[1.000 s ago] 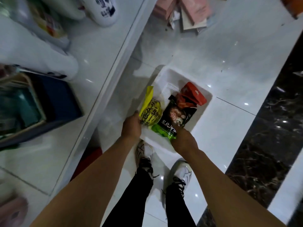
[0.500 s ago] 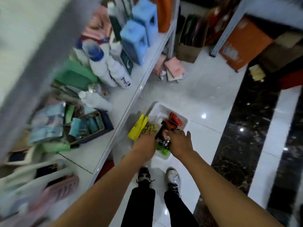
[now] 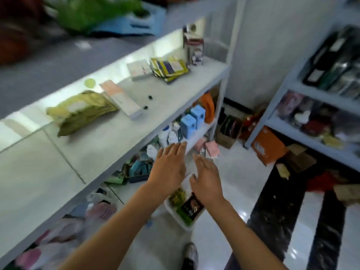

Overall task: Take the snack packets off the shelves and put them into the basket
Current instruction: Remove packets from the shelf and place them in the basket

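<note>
Hovering in mid-air over the floor, both hands are empty. The left hand (image 3: 169, 168) has its fingers straight and close together, palm down, out in front of the edge of the white shelf (image 3: 109, 141). The right hand (image 3: 209, 182) sits just beside it, fingers relaxed and slightly spread, thumb tucked inward, gripping nothing.

Below the wrists, the white basket (image 3: 175, 215) sits on the glossy tile floor, partly hidden by the forearms. Inside it you can make out a yellow-green snack packet (image 3: 177, 195), a dark packet (image 3: 191, 205) with a picture on it, and a bit of bright green packet (image 3: 184, 217) under that one. One shoe (image 3: 191, 254) shows near the bottom edge.

Up on the shelf top there's an olive-green bag (image 3: 81, 110) lying flat, a long pinkish box (image 3: 120, 99) touching its right side, and further back a fanned stack of yellow-and-blue sachets (image 3: 169, 69) next to a pale flat box (image 3: 139, 70). The lower shelf holds blue bottles (image 3: 191, 121) and white bottles, pretty blurry. A second rack (image 3: 311, 133) stands off to the right, with an orange box (image 3: 267, 146) on the floor beside it.
</note>
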A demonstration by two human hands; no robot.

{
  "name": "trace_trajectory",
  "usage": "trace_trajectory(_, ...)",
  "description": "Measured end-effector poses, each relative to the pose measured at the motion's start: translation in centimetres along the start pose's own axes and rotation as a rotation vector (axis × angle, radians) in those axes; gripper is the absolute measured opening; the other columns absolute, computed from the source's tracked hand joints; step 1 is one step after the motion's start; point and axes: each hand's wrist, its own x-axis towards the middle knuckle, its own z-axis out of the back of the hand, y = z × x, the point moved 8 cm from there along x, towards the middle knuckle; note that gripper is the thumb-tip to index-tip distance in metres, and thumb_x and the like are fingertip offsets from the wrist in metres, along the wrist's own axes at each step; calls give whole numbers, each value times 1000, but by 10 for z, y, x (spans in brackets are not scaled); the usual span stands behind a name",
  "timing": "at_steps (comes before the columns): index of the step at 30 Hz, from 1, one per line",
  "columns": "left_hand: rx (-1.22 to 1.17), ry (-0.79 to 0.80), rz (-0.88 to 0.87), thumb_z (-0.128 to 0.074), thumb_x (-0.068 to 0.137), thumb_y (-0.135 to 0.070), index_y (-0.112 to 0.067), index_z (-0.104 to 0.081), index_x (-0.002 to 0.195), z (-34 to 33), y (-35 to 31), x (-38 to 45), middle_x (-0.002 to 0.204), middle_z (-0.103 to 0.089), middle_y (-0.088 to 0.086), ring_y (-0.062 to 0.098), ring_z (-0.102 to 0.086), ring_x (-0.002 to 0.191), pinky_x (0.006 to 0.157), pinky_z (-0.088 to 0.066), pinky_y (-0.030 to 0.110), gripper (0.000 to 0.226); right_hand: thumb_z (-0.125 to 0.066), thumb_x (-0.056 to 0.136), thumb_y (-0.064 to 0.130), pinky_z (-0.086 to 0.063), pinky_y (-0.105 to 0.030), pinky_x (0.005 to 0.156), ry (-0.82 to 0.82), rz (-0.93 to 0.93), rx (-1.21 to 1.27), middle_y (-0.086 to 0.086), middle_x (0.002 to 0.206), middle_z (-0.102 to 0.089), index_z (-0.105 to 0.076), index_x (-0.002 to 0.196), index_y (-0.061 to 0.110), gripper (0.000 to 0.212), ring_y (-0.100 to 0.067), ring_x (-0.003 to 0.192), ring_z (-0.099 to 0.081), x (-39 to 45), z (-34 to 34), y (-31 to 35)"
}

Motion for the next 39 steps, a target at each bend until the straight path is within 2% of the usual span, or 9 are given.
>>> trace_trajectory(4,-24,-226,11,-52,93,-19,-12,-28,150,79,9,-66,153,-35,7,24,-31,142,115,-29,42,62,-63,81,7,-27,-41,116,-125,190,-43,-13,148,-46,-42,146,12,69,-31,139,-39,-24,45,87)
trace_trajectory(8,-33,-396,119,-48,97,-22,-15,-24,152,147,37,-156,156,-29,5,21,-25,145,118,-21,34,61,-67,80,6,-34,-46,114,-204,382,-8,-16,142,-52,-47,143,8,66,-34,133,-46,-66,67,187)
trace_trajectory(13,44,-615,230,-53,92,-16,-11,-37,146,221,73,-287,148,-42,8,25,-39,136,110,-33,35,57,-73,73,3,-40,-51,108,-293,670,55,-19,135,-58,-53,136,3,66,-38,125,-54,-129,76,317)
trace_trajectory(17,77,-728,345,-53,91,-15,-12,-39,145,269,102,-371,148,-43,7,24,-39,137,112,-30,32,56,-68,81,8,-33,-46,115,-246,821,130,-14,143,-51,-50,141,8,63,-32,135,-44,-176,72,410)
trace_trajectory(22,99,-814,478,-53,92,-15,-13,-38,146,309,132,-438,149,-42,6,22,-37,137,112,-29,33,56,-64,81,8,-28,-44,116,-203,990,136,-14,144,-49,-49,141,10,62,-32,135,-42,-208,63,492)
trace_trajectory(27,141,-840,549,-50,93,-17,-17,-34,147,338,157,-454,151,-38,2,18,-33,139,112,-29,31,56,-63,82,9,-26,-41,116,-182,1059,138,-12,146,-48,-49,142,10,61,-30,138,-40,-198,61,538)
trace_trajectory(33,150,-852,616,-49,95,-20,-18,-33,147,366,185,-425,151,-37,3,20,-34,138,112,-31,34,54,-61,88,16,-25,-37,117,-153,1042,90,-8,150,-44,-45,144,14,59,-27,140,-36,-139,57,574)
trace_trajectory(39,86,-844,661,-44,95,-6,-12,-35,146,388,226,-371,150,-37,9,21,-32,138,112,-24,28,52,-63,88,18,-30,-40,115,-91,1021,51,-7,147,-48,-43,145,15,60,-28,136,-41,-62,49,610)
